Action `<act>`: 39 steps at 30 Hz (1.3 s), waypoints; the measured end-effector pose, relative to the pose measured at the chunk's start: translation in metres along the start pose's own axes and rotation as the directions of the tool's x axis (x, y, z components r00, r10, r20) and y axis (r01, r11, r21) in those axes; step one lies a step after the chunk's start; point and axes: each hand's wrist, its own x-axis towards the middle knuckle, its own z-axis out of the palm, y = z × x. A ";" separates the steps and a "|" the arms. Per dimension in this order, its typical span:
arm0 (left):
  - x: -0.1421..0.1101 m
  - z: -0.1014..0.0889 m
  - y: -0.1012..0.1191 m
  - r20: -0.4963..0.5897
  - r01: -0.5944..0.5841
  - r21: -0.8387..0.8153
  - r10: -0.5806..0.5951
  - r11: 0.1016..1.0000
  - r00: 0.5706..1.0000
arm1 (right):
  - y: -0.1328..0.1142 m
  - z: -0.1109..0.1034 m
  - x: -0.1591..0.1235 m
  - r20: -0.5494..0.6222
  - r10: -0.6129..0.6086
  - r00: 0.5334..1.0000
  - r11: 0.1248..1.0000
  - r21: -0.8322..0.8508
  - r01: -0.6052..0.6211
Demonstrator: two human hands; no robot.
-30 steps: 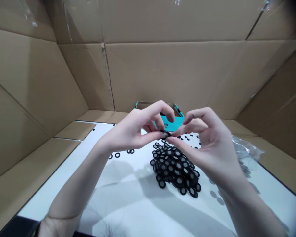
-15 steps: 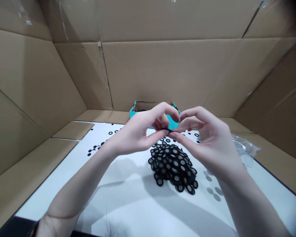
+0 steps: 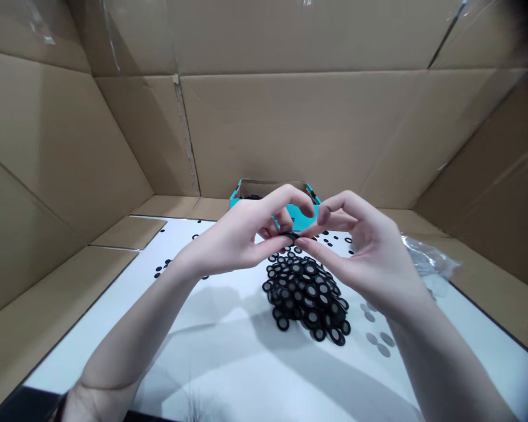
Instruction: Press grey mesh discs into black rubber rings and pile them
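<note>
Between thumb and fingers, my left hand (image 3: 250, 234) pinches a small black ring (image 3: 292, 236). My right hand (image 3: 356, 246) grips the ring's other side with thumb and fingertip, so both hands meet on it. Both index fingers are curled up above it, off the ring. Whether the ring has a disc in its middle, I cannot tell at this angle. Just below the hands, a heap of black rings with grey centres (image 3: 305, 293) lies on the white table. Grey discs (image 3: 378, 340) lie flat to the right of the heap.
Behind the hands stands a turquoise box (image 3: 305, 218) with dark pieces inside. A clear plastic bag (image 3: 429, 258) lies at the right. Small black discs (image 3: 162, 268) are scattered at the left. Cardboard walls (image 3: 290, 129) enclose the white tabletop (image 3: 211, 346).
Both hands have shifted slightly left with the black ring. The index fingertips, close together before, now stand a little farther apart, and the ring shows more of its face.
</note>
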 end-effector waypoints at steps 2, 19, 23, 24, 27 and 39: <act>0.000 0.000 0.000 0.001 -0.014 0.007 0.014 1.000 1.000 | 0.000 -0.002 0.000 -0.008 0.006 1.000 1.000 -0.020 -0.006; -0.002 -0.002 0.006 0.037 0.009 0.160 -0.015 0.987 0.999 | 0.001 0.005 0.001 0.011 0.008 1.000 0.993 0.121 -0.009; -0.002 -0.002 0.006 -0.005 0.010 0.109 -0.009 0.994 1.000 | 0.002 0.004 0.001 0.014 0.008 1.000 0.999 0.032 -0.008; -0.001 -0.002 0.006 -0.012 0.006 0.092 -0.005 0.996 1.000 | 0.002 0.003 0.001 0.010 0.008 1.000 1.000 0.027 -0.009; -0.001 0.001 0.003 -0.028 -0.003 0.065 0.005 0.998 1.000 | 0.001 0.001 0.000 0.001 -0.003 1.000 1.000 0.015 0.003; -0.001 0.002 0.004 0.057 0.007 0.223 -0.020 0.975 0.998 | 0.000 0.009 -0.001 -0.001 -0.040 0.999 0.998 0.049 0.040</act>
